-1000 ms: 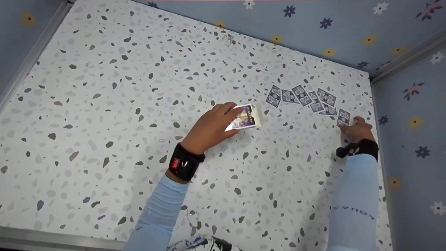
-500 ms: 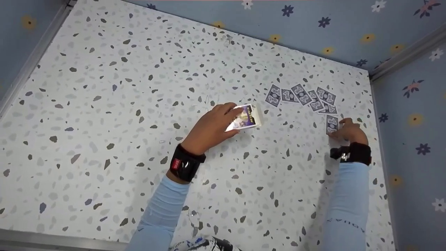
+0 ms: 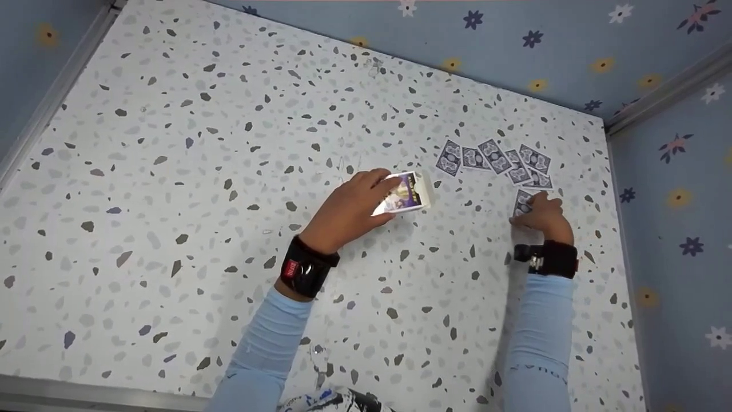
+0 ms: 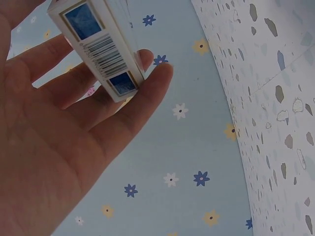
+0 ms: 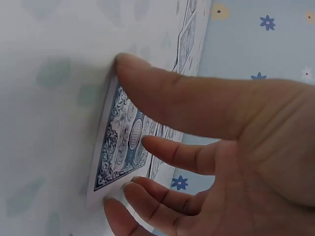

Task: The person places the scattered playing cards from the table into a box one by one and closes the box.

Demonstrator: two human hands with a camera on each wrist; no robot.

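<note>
My left hand (image 3: pixel 349 209) grips a small card box (image 3: pixel 409 191) with a purple and yellow picture face, held over the table. In the left wrist view, the box's end (image 4: pixel 103 54) shows a barcode, and the fingers curl along its underside. At the right, my right hand (image 3: pixel 546 217) holds one playing card (image 3: pixel 522 201) with a dark ornate back. The right wrist view shows the thumb at one edge of that card (image 5: pixel 123 140) and several fingers at the opposite edge. Several playing cards (image 3: pixel 495 157) lie back up beyond the right hand, some overlapping.
The white speckled table (image 3: pixel 171 240) runs up to flowered blue wall panels (image 3: pixel 503 34) at the back and right. A metal rail (image 3: pixel 86 392) borders the near left edge. A patterned cloth (image 3: pixel 337 400) shows at the bottom.
My right hand has moved left with the playing card, from near the right edge to below the row of cards. My left hand and the card box have stayed put.
</note>
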